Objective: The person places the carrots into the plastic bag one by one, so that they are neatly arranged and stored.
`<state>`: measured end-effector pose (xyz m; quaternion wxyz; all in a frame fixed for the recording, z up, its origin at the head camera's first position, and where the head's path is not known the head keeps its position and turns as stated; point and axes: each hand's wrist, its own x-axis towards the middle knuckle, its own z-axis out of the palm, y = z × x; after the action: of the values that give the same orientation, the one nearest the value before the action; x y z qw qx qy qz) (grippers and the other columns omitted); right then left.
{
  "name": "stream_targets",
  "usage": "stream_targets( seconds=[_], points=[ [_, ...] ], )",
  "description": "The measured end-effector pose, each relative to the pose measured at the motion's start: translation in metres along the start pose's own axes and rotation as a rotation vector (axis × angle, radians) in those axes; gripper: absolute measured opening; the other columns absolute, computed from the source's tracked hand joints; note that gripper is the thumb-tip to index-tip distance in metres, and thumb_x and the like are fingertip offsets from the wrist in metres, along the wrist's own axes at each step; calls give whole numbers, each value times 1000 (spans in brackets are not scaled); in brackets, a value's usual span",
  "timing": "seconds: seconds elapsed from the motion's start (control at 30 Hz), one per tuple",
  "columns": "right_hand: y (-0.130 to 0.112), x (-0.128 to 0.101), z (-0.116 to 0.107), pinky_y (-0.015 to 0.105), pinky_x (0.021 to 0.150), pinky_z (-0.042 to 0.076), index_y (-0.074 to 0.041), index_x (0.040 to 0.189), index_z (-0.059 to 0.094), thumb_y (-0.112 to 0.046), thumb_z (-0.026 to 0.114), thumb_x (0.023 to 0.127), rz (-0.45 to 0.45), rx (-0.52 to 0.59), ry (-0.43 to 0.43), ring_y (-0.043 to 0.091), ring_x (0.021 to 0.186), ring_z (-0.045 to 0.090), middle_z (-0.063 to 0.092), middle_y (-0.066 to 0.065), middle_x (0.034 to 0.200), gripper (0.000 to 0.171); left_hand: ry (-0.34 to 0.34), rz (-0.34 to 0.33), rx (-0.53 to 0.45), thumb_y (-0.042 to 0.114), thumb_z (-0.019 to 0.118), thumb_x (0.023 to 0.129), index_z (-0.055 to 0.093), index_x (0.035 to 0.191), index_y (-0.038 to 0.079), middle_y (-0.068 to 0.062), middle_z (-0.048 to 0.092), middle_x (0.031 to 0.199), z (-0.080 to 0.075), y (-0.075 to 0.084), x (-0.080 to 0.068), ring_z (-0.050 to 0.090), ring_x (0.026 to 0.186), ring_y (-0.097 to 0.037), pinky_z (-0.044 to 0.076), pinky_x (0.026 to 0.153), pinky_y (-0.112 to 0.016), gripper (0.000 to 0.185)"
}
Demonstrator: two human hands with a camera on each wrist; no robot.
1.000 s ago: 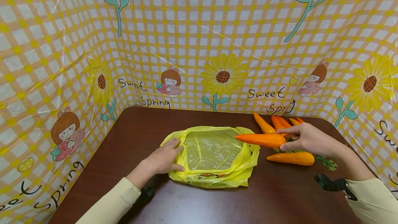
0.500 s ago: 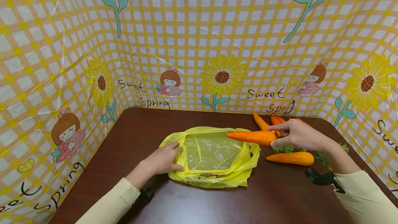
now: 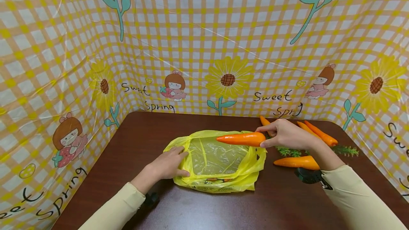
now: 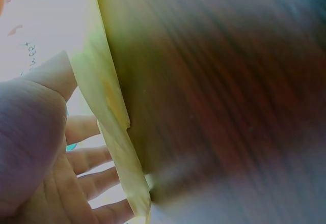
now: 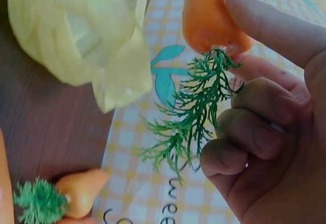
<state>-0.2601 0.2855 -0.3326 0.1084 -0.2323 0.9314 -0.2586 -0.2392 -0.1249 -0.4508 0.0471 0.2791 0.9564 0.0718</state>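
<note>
In the head view my right hand [image 3: 285, 134] pinches an orange carrot [image 3: 241, 138] by its thick end, thumb and fingers around it. The carrot points left, above the mouth of a yellow plastic bag [image 3: 250, 180]. From the right wrist view, green leaves [image 5: 196, 102] hang off the carrot's thick end. My left hand [image 3: 167, 162] lies at the bag's left rim with fingers spread over its edge. In the left wrist view those fingers [image 4: 94, 159] look fairly straight, their tips hidden behind the yellow plastic [image 4: 114, 117].
Several carrots lie on the brown table [image 3: 211, 212] to the right: one in front [image 3: 295, 162], others farther back [image 3: 324, 137], partly hidden by my right arm. A checked cloth [image 3: 191, 38] with sunflowers hangs around the table's back and sides.
My right hand has carried the carrot leftward, from beside the bag's right edge to over its opening. The left hand has stayed on the rim.
</note>
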Motion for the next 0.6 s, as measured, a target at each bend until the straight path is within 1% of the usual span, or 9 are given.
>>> stream_targets(
  seconds=[0.23, 0.33, 0.43, 0.53, 0.6],
  points=[
    [-16, 16, 7, 25, 47, 28, -6, 137, 63, -40, 79, 86, -36, 3, -13, 8, 44, 23, 31, -6, 53, 63, 10, 0, 50, 55, 74, 86, 56, 142, 8, -17, 48, 149, 0, 1, 0, 47, 137, -36, 45, 105, -54, 75],
    [-22, 23, 10, 25, 47, 29, -5, 138, 62, -37, 79, 87, -43, 9, -10, 9, 44, 24, 34, -6, 52, 62, 12, -12, 49, 57, 74, 85, 57, 140, 8, -15, 48, 148, 0, 1, 1, 46, 136, -35, 43, 106, -57, 76],
    [-27, 29, 15, 24, 44, 30, -4, 138, 62, -35, 79, 88, -47, 22, -12, 9, 41, 24, 36, -5, 48, 61, 9, -29, 51, 60, 74, 84, 56, 141, 10, -14, 48, 148, -1, 0, 2, 45, 137, -33, 41, 107, -58, 77],
    [-31, 33, 20, 25, 43, 30, -4, 137, 63, -34, 79, 88, -66, 16, -16, 9, 39, 23, 35, -5, 46, 59, 3, -37, 44, 61, 74, 84, 56, 140, 10, -14, 48, 148, -1, 0, 2, 44, 138, -33, 40, 108, -58, 78],
    [-34, 36, 23, 25, 43, 30, -5, 135, 64, -35, 79, 88, -90, -8, -13, 9, 39, 22, 32, -6, 47, 58, -4, -43, 34, 60, 74, 84, 55, 141, 9, -14, 47, 149, -1, 1, 2, 43, 138, -33, 39, 109, -59, 79]
  ],
)
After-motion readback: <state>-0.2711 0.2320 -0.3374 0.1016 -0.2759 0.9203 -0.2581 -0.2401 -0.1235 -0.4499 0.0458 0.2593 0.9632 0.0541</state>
